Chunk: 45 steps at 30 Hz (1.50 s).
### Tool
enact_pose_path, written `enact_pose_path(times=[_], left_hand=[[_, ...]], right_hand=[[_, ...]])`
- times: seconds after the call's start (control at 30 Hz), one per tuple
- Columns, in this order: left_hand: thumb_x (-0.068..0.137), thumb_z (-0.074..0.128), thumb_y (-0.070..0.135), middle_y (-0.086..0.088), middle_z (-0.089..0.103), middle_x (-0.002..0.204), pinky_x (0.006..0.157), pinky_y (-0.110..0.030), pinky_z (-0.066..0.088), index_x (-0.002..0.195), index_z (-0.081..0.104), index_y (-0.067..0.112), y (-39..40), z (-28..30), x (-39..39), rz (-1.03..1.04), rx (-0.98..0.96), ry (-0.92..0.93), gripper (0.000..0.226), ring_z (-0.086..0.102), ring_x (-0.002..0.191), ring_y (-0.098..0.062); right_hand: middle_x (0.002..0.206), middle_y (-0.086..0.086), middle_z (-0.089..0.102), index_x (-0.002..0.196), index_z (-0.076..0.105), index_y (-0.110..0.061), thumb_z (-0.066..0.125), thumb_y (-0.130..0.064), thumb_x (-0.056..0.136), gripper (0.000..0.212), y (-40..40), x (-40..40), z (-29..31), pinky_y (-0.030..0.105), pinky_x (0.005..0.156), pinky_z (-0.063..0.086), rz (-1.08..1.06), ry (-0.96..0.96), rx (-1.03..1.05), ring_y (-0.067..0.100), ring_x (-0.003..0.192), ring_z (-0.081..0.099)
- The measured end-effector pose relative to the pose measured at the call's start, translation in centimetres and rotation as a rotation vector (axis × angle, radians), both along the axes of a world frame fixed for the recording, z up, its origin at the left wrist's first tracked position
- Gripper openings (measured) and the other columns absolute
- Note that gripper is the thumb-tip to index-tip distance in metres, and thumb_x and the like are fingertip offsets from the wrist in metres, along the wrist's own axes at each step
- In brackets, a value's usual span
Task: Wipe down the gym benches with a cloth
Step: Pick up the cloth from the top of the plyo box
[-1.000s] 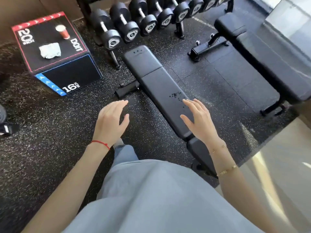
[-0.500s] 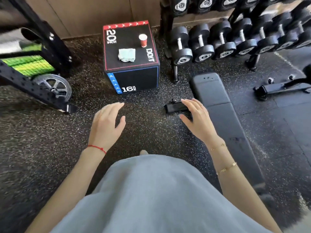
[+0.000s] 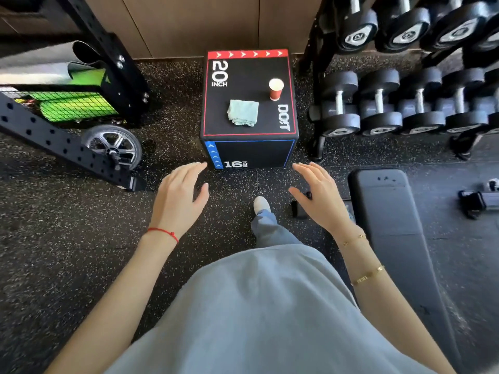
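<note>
A folded pale green cloth (image 3: 243, 113) lies on top of a black plyo box (image 3: 243, 74) straight ahead, beside a red paper cup (image 3: 276, 89). A black padded gym bench (image 3: 391, 225) runs along the floor at my right. My left hand (image 3: 179, 197) and my right hand (image 3: 318, 195) hover in front of the box's near face, fingers spread, holding nothing. Both are short of the cloth and touch nothing.
A rack of dumbbells (image 3: 405, 109) stands at the right, close to the box. A black steel frame with a wheel (image 3: 113, 147) and green rolled mats (image 3: 70, 103) sits at the left. A wooden wall is behind the box. My foot (image 3: 261, 204) is on the speckled rubber floor.
My view has swung left from the bench to the box, which is now centred and much closer. Both hands stayed open and empty in front of me.
</note>
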<state>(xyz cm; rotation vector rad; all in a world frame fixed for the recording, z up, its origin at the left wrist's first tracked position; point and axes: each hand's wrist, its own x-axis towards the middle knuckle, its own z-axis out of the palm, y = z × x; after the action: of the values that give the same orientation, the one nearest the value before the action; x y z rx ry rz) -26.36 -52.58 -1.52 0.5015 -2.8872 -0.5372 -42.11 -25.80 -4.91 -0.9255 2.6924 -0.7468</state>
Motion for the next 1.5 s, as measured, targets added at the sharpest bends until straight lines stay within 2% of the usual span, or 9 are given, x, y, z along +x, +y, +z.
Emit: enact_pose_path(times=[0.4,0.77,1.03,1.27,1.37,1.5], left_hand=[[0.093,0.056,0.018,-0.004,0.060,0.131,0.107,-0.039,0.041,0.132,0.056,0.012,-11.4,-0.3,-21.1,0.082,0.049,0.012,0.039,0.052,0.124,-0.021],[0.092,0.057,0.018,-0.004,0.060,0.131,0.105,-0.037,0.039,0.133,0.055,0.012,-24.7,-6.3,-33.2,0.057,0.071,-0.087,0.041,0.052,0.123,-0.022],[0.093,0.054,0.019,-0.003,0.058,0.134,0.105,-0.037,0.037,0.134,0.054,0.012,-31.7,-14.2,-39.5,0.016,0.123,-0.245,0.042,0.051,0.126,-0.021],[0.092,0.055,0.015,-0.004,0.060,0.131,0.102,-0.038,0.039,0.129,0.056,0.011,-34.1,-24.4,-44.3,0.002,0.155,-0.266,0.038,0.053,0.123,-0.022],[0.090,0.058,0.014,-0.004,0.059,0.131,0.105,-0.034,0.035,0.130,0.056,0.011,-34.2,-29.9,-45.7,0.011,0.153,-0.248,0.040,0.052,0.125,-0.022],[0.089,0.060,0.012,-0.008,0.060,0.129,0.107,-0.036,0.035,0.128,0.058,0.008,-33.8,-36.0,-46.8,0.012,0.155,-0.219,0.039,0.054,0.123,-0.026]], right_hand=[[0.142,0.004,0.051,0.141,0.048,-0.012,0.062,-0.027,0.093,0.052,-13.9,-23.5,1.5,0.044,0.115,0.030,0.123,0.043,0.046,0.027,0.138,0.039],[0.147,0.006,0.046,0.143,0.045,-0.011,0.060,-0.026,0.095,0.052,-28.1,-33.8,-3.8,0.042,0.117,0.025,0.109,-0.057,0.136,0.028,0.142,0.033],[0.147,0.008,0.045,0.142,0.046,-0.010,0.059,-0.022,0.095,0.050,-34.6,-39.9,-12.4,0.039,0.108,0.030,0.063,-0.177,0.238,0.026,0.137,0.038],[0.145,0.009,0.046,0.141,0.046,-0.010,0.060,-0.026,0.094,0.052,-39.2,-44.1,-25.1,0.042,0.111,0.032,0.126,-0.240,0.301,0.029,0.135,0.038],[0.149,0.010,0.040,0.144,0.041,-0.012,0.059,-0.029,0.094,0.056,-40.1,-45.2,-31.5,0.044,0.113,0.030,0.151,-0.223,0.332,0.032,0.139,0.031],[0.157,0.012,0.024,0.152,0.029,-0.021,0.058,-0.038,0.094,0.066,-40.2,-45.2,-38.9,0.050,0.118,0.018,0.176,-0.221,0.423,0.036,0.146,0.016]])
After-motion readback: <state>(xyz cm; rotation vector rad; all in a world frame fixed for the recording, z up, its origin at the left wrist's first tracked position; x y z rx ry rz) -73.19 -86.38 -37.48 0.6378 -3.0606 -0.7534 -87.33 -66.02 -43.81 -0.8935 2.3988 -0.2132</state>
